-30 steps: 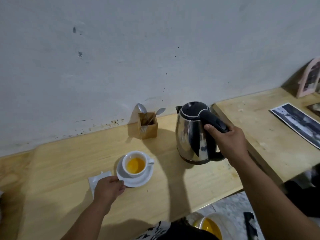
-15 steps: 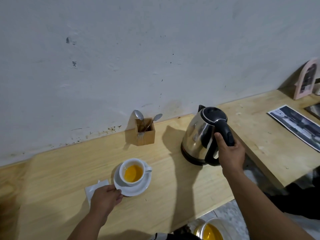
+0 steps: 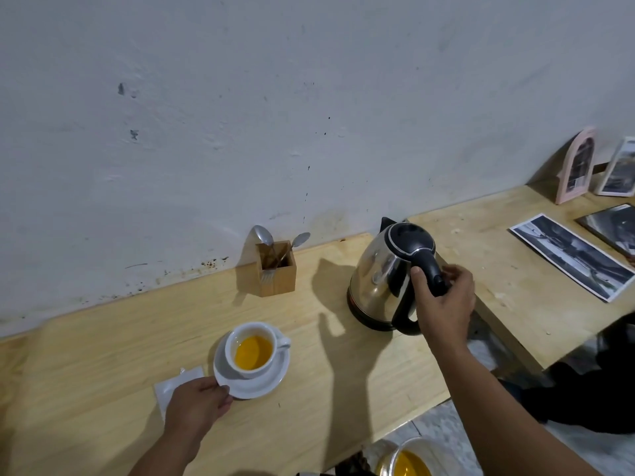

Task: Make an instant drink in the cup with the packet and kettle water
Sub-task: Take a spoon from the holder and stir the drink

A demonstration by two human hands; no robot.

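A white cup (image 3: 255,341) holding orange-yellow liquid stands on a white saucer (image 3: 261,384) near the front of the wooden counter. My left hand (image 3: 197,403) pinches the saucer's front-left rim. Under that hand lies a white packet (image 3: 171,386), partly hidden. To the right, a steel kettle (image 3: 381,280) with a black lid and handle rests on the counter, spout turned toward the wall. My right hand (image 3: 445,300) is wrapped around its handle.
A wooden box (image 3: 276,269) with spoons stands at the wall behind the cup. A second, lower table (image 3: 498,269) on the right carries photo prints (image 3: 570,255) and small frames (image 3: 577,166). A glass with yellow liquid (image 3: 407,460) sits below the counter's front edge.
The kettle has come down onto the counter farther right and turned its spout toward the wall. My left hand has stayed on the saucer.
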